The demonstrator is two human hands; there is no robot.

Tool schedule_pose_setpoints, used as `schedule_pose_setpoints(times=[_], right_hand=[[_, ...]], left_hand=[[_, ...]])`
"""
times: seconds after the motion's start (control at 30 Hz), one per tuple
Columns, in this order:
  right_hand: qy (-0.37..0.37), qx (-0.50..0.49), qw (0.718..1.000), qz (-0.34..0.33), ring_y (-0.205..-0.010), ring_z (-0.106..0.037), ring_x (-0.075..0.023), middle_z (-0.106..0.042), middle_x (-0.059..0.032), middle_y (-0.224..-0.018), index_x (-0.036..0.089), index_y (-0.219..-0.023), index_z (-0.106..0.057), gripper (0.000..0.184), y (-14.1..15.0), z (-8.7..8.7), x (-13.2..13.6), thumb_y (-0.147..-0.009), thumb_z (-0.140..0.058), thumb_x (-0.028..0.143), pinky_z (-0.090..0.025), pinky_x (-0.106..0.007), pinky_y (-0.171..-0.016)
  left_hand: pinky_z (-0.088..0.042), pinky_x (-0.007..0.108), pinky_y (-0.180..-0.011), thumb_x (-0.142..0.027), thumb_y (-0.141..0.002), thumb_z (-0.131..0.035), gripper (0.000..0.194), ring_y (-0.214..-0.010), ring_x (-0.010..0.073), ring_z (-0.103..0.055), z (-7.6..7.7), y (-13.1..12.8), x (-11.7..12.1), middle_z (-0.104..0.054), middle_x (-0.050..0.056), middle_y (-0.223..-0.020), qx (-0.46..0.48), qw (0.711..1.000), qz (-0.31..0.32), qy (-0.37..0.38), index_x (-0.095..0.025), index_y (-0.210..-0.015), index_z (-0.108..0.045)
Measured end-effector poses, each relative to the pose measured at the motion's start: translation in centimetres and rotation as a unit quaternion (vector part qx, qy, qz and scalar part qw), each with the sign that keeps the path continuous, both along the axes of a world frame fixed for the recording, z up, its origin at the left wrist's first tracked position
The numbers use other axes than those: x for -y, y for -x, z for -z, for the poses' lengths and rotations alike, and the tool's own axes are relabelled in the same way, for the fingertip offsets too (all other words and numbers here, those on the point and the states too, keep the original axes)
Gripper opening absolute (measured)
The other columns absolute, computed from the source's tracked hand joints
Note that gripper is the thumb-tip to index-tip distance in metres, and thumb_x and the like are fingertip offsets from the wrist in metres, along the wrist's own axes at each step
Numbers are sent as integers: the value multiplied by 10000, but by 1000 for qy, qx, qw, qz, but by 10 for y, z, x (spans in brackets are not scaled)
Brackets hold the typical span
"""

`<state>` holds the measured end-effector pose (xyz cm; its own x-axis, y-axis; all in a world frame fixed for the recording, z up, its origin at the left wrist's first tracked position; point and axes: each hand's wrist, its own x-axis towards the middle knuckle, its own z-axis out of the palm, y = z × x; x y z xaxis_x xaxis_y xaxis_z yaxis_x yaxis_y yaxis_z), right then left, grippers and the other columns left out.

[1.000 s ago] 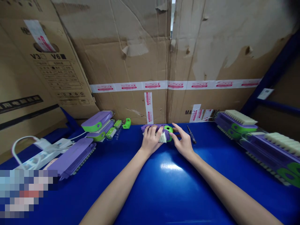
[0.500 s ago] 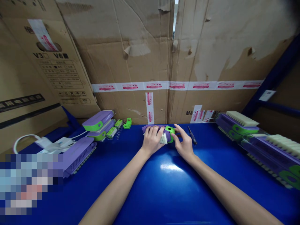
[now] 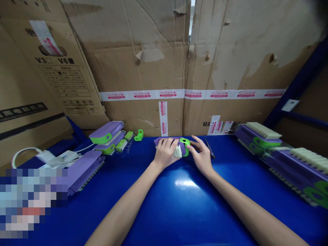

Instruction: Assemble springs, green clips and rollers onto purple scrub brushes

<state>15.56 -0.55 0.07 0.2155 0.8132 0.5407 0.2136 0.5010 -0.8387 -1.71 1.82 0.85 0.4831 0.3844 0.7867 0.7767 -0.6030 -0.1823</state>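
A purple brush [image 3: 182, 149] with pale bristles and a bright green end piece [image 3: 185, 142] lies on the blue table in the middle. My left hand [image 3: 165, 153] is wrapped over its purple body from above and covers most of it. At the green end is my right hand [image 3: 201, 153], fingers spread and index finger raised. Its thumb tip is close against the green piece; I cannot tell whether it touches. Just right of that hand a dark screwdriver [image 3: 210, 149] rests on the table.
Purple and green brushes are stacked at left [image 3: 109, 131] and right [image 3: 261, 136]. Loose green parts [image 3: 139, 135] and small springs [image 3: 130, 145] lie left of centre. White adapters [image 3: 55, 158] with cables sit further left. A cardboard wall [image 3: 143, 112] closes off the back.
My right fingers have opened a little and drawn slightly away from the green end. The left hand keeps its hold on the brush. The view has shifted slightly.
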Motion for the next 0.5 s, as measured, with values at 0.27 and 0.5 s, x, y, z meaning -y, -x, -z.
schedule_pose_setpoints(times=[0.27,0.5], right_hand=[[12,-33,999,-25,-891,-673,-227,-710,-86,-952,178,-1136,-593,461,2,-10,-5,-746,-648,418,-530,-396,-844],[-8,63,998,-4,-875,-666,-219,-699,-86,-976,193,-1202,-547,507,-6,-5,-9,-749,-659,392,-532,-402,-824]], left_hand=[[-405,421,-871,-421,-693,-601,502,-927,278,-546,7,-13,1,-587,136,-988,-43,997,59,3,-119,-1093,-562],[-420,432,-876,-476,-718,-641,573,-978,301,-539,5,-13,1,-566,166,-1021,-17,999,34,-10,-103,-1137,-521]])
